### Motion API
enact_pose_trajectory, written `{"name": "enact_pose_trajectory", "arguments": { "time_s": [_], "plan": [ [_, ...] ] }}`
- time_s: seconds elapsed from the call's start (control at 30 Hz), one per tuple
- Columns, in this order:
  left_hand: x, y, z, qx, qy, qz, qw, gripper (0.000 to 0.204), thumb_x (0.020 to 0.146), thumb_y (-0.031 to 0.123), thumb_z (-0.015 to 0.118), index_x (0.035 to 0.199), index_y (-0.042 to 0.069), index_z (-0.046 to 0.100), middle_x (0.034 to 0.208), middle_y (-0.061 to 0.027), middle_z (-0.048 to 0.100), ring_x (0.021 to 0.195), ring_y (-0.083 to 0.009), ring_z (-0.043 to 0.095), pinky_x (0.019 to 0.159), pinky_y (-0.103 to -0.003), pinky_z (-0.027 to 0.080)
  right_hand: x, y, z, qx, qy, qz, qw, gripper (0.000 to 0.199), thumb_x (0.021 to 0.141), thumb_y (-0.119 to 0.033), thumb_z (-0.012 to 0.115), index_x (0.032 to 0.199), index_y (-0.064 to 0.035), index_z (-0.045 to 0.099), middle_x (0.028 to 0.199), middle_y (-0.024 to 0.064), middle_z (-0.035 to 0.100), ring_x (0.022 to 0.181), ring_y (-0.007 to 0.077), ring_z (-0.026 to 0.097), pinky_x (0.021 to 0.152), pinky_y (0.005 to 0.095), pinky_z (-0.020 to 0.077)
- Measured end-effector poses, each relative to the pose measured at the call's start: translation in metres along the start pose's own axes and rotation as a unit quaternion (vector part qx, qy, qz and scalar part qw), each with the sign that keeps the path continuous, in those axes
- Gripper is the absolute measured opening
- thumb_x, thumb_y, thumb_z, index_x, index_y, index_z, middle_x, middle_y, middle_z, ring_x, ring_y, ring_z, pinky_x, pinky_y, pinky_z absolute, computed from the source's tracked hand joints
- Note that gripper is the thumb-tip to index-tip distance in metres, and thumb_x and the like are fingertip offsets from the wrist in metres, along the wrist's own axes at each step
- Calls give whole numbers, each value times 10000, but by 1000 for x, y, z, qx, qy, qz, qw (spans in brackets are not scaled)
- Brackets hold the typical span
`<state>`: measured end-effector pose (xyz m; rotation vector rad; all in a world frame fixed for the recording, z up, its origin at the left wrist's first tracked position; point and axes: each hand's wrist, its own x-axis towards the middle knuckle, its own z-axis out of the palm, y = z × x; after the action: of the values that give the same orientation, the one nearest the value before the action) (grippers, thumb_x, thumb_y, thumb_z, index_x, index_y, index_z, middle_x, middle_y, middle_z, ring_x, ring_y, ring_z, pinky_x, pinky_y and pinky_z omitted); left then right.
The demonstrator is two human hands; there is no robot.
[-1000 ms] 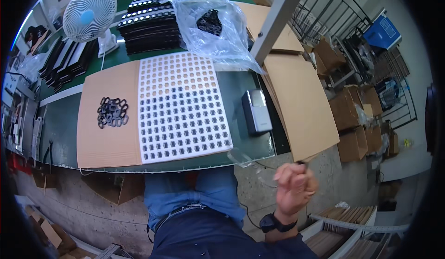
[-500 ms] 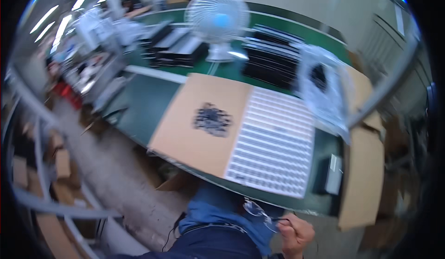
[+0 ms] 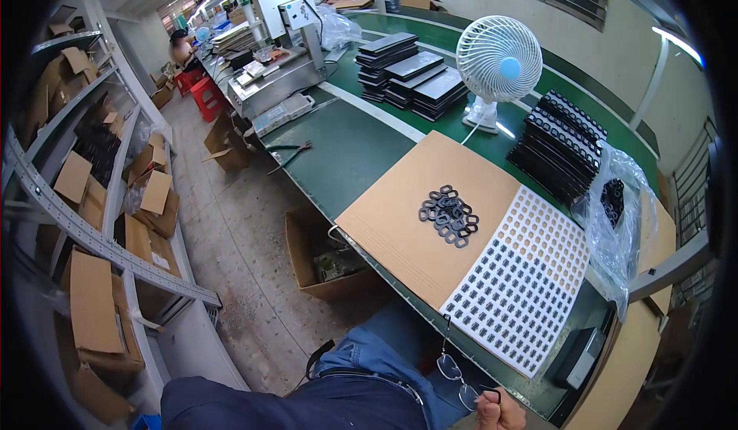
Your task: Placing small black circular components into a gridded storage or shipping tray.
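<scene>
My right hand (image 3: 500, 410) is closed in a pinch at the lower edge, gripping one temple arm of a pair of eyeglasses (image 3: 455, 374). The glasses hang tilted over my lap, just off the table's front edge. My left hand does not show; only a dark sleeve (image 3: 207, 401) appears at the lower left. Beyond the glasses, a white perforated tray (image 3: 530, 276) lies on the table, with small dark pieces in its nearer rows. Left of it, a heap of black oval rings (image 3: 450, 215) rests on a brown cardboard sheet (image 3: 400, 207).
A white fan (image 3: 500, 61) stands behind the cardboard, between stacks of black trays (image 3: 411, 72) and more black trays (image 3: 557, 145). A clear plastic bag (image 3: 615, 222) lies at right. Pliers (image 3: 292, 153) lie at the table's left edge. Shelves with boxes (image 3: 96, 299) stand left. Co-workers sit far off.
My view has swung left, so the table appears further right and the shelves and aisle show more. The picture is sharper now. My right hand still grips the glasses.
</scene>
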<state>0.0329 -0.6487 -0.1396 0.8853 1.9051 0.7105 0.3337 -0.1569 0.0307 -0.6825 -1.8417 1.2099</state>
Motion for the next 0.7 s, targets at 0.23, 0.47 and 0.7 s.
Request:
{"name": "enact_pose_trajectory", "arguments": {
  "time_s": [0.23, 0.47, 0.7],
  "plan": [
    [5, 3, 5, -1, -78, 38, 996, 289, 949, 258, 617, 1097, 17, 678, 898, -137, 710, 904, -223, 696, 784, -352, 565, -9, 0, -2, -13, 3, 14, 1000, 236, 967, -149, 685, 1088, 48, 729, 870, 111, 752, 783, 179, 687, 748, 288, 551],
    [175, 144, -22, 409, -277, -125, 860, 320, 943, 257, 660, 1152, 16, 678, 1037, -153, 719, 944, -212, 702, 795, -358, 567, 14, -6, 7, 7, -65, 1, 998, 165, 895, -41, 720, 1037, 41, 742, 812, 116, 713, 654, 234, 647, 607, 310, 506],
    [240, 352, -4, -198, -116, 225, 947, 365, 986, 158, 645, 1307, -4, 579, 1261, -114, 668, 1164, -218, 639, 1005, -341, 502, -4, -2, 5, 78, -93, 49, 991, 211, 954, -97, 707, 1113, 38, 737, 855, 122, 728, 717, 182, 672, 653, 284, 523]
  ]
}}
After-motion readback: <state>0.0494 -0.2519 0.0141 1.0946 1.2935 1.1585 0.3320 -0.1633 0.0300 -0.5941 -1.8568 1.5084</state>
